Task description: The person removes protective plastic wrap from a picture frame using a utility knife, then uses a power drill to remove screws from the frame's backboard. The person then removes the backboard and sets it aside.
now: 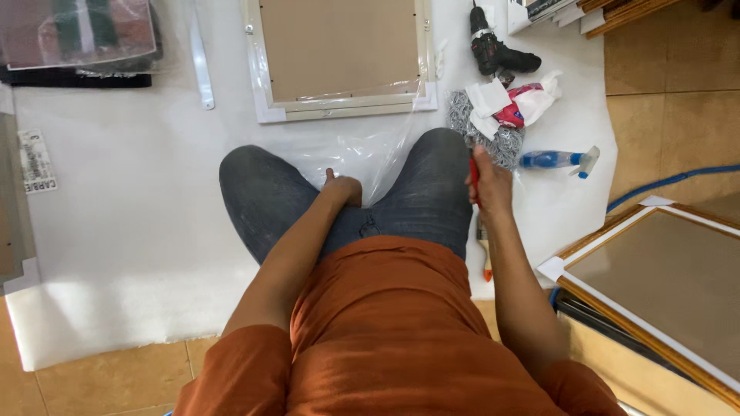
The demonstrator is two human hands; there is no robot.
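Observation:
I sit on a white sheet (pixel 116 231) with my knees drawn up, in grey jeans and an orange shirt. My left hand (pixel 343 187) rests between my knees, its fingers curled on clear plastic wrap (pixel 362 150). My right hand (pixel 487 181) is beside my right knee, closed around a red-handled tool (pixel 474 181); what kind of tool cannot be told. A white picture frame (pixel 343 109) lies back side up in front of my knees, partly in the plastic wrap.
A black cordless drill (pixel 497 50), a grey rag (pixel 501 142), crumpled white and red cloth (pixel 516 104) and a blue spray bottle (pixel 555 159) lie at the right. Gold-edged frames (pixel 655 285) lean at the lower right. A brush (pixel 484 250) lies by my right arm.

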